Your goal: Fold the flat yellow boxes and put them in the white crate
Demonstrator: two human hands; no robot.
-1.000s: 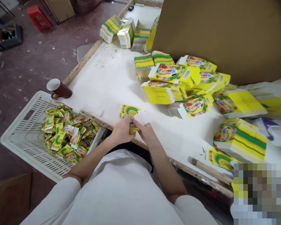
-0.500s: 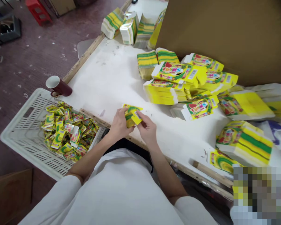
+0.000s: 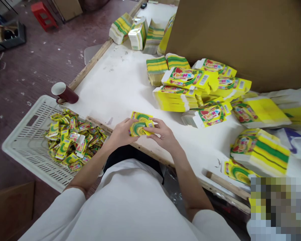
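Note:
Between my hands, just above the table's front edge, is a small yellow and green carton [image 3: 137, 128]. My left hand [image 3: 121, 134] grips its left end, the fingers closed around it. At the other end my right hand [image 3: 163, 134] pinches the yellow end flap, which has a barcode, between thumb and fingers. Whether anything is inside the carton cannot be seen. To the right of my hands, stacks of flat printed cartons [image 3: 174, 98] lie on the white table [image 3: 110, 88].
At my left, a white plastic basket [image 3: 22, 147] holds many small yellow cartons [image 3: 64, 147]. A dark red mug [image 3: 69, 95] stands on the table corner above it. Behind the stacks rises a large cardboard sheet [image 3: 230, 40]. A wooden strip [image 3: 90, 63] edges the table.
My right hand has shifted slightly right and its fingers have spread along the flap. My left hand has moved a little left, and more of the carton's printed side shows.

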